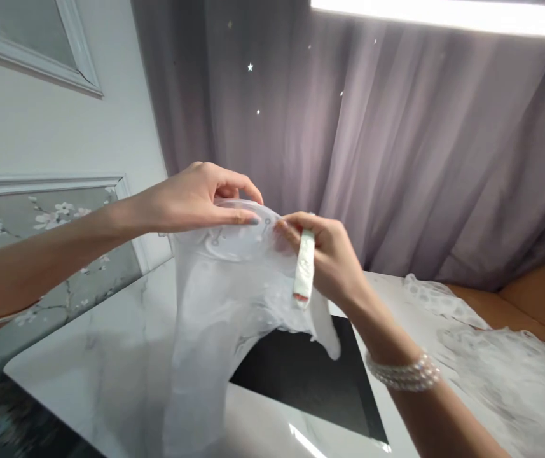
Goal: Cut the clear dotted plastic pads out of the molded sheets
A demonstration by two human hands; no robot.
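A sheer white cloth [215, 318] is stretched in a round clear embroidery hoop [236, 232] and hangs down over the table. My left hand [196, 197] is closed on the hoop's top edge, thumb and fingers pinching it. My right hand [329, 257] is closed on the hoop's right side and also grips a small white tool with a red tip [303, 270]. A pearl bracelet [403, 374] circles my right wrist.
A white marble table [86, 356] carries a black square panel [310, 375]. More white lace cloth [505, 362] lies at the right by an orange seat [530, 299]. Grey curtains [396, 146] hang behind; a flowered wall panel [38, 235] stands left.
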